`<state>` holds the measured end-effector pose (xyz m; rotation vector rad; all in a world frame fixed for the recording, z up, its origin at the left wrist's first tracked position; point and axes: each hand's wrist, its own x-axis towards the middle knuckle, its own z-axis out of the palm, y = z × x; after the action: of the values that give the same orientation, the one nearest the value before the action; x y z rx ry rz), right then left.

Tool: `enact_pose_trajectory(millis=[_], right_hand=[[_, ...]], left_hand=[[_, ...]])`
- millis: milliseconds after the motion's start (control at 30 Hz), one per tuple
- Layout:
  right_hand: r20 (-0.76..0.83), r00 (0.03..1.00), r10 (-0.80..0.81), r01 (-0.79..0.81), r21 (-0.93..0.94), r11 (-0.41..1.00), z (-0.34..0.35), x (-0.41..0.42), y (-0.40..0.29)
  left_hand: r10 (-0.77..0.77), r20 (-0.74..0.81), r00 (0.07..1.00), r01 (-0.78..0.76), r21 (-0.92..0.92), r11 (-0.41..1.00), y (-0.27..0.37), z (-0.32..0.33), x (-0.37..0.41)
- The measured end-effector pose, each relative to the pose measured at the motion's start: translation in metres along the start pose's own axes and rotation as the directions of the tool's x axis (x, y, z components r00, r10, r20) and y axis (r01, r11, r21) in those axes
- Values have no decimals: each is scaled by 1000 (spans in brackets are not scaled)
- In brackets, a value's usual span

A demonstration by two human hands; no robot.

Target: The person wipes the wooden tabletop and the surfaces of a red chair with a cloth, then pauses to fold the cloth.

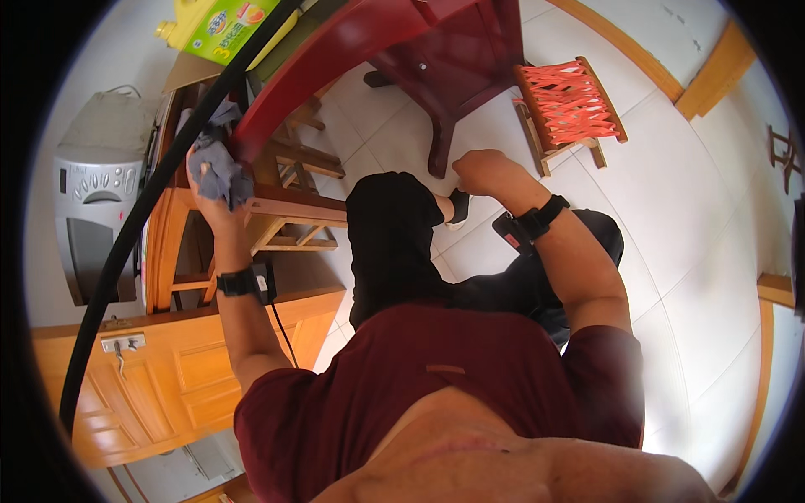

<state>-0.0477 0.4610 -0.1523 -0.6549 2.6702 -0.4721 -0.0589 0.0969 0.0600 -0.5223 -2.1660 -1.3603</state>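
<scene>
My left hand (217,204) grips a crumpled grey cloth (221,165), which hides most of the fingers. The cloth is right by the lower end of a curved, glossy dark red rail (314,66). This rail belongs to a dark red piece of furniture (462,69), whose broad panel with a metal bolt and a leg faces me. My right hand (487,170) is curled into a loose fist near the tip of that leg. I see nothing in it, and the inner side of the fingers is hidden.
A small folding stool (569,104) with a red woven seat stands on the tiled floor (679,220). At left are wooden furniture (295,204), a silver appliance (100,188), a yellow jug (220,31) and a wooden door (207,371). A black strap (151,163) crosses the view.
</scene>
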Motion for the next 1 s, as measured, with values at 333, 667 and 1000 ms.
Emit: enact_pose_trajectory(millis=[333,667,1000], right_hand=[[89,994,67,-67,-6,998,-4,-22,-3],[40,997,70,-69,-25,997,8,-18,-2],[88,994,67,-68,1,998,4,-15,-6]], left_hand=[[360,497,790,-574,806,146,34,73,13],[265,504,822,-566,775,281,44,101,41],[300,520,799,-588,781,210,63,221,87]])
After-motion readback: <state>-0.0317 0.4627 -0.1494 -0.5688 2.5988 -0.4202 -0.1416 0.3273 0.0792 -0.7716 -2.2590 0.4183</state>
